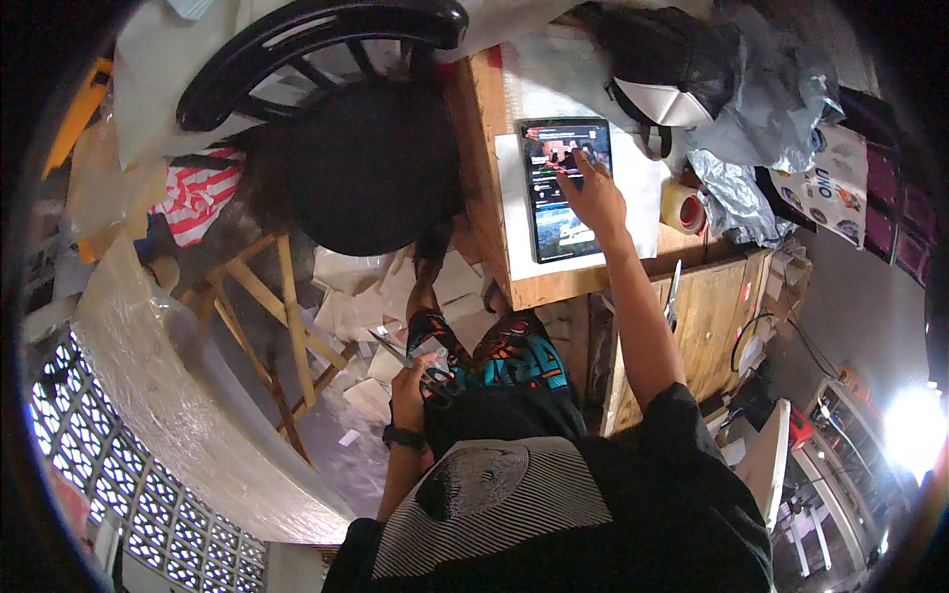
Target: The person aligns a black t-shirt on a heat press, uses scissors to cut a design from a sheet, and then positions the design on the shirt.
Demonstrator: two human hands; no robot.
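Observation:
A tablet (542,210) with a lit screen lies on white paper on the wooden table. Over its screen is my right hand (596,198), fingers stretched out and apart, with a fingertip at or just above the glass. I cannot tell whether it touches. Low by my lap, my left hand (410,390) is closed around a pair of scissors (442,387). Their dark handles show by my fingers, and a blade points up and to the left. A dark band circles my left wrist.
A roll of tape (682,207) stands right of the tablet, near grey plastic bags (756,84) and a black cap (667,69). A black round-seated chair (356,163) is at the left. A bladed tool (674,296) rests by the wooden panel (717,316). Cardboard pieces litter the floor.

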